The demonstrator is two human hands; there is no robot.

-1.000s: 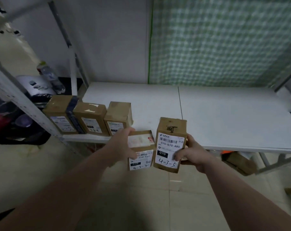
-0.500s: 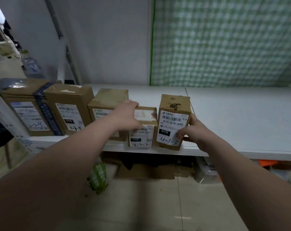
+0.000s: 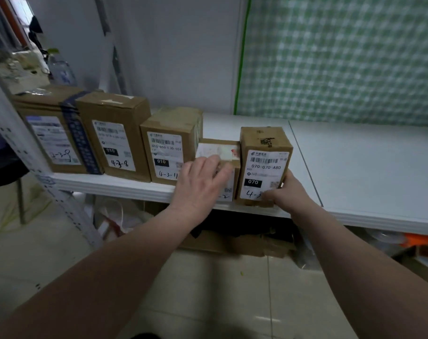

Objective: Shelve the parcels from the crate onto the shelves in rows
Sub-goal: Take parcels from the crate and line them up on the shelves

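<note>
I'm seeing five parcels lining up in one row along the near edge of the shelf (image 3: 367,167). From the left, the taped parcel (image 3: 49,133), the parcel marked 4-3-8 (image 3: 115,135) and the parcel marked 4-3-11 (image 3: 169,143) are standing labels-out, close side by side. Right of them the short parcel (image 3: 219,149) and the tall parcel (image 3: 265,165) are going in, touching each other.

The left hand (image 3: 203,182) is lying flat on the short parcel's front, fingers straight, pressing rather than gripping. The right hand (image 3: 289,194) is pinching the tall parcel's near right bottom corner, thumb on the label and fingers going round the side.

Judging progress: the row is partly built and these two are just being seated. The crate isn't showing, so I'm not able to say how many are waiting.

Edges: both new ones are sitting right at the near lip. The tall one is looking level with it or slightly over, I can't tell which. I'm guessing both are needing a push farther in.

Room: the post (image 3: 24,148) is closing off the left end. White shelf surface is showing right of the tall parcel and behind the row, so the row is likely running on rightward.
</note>
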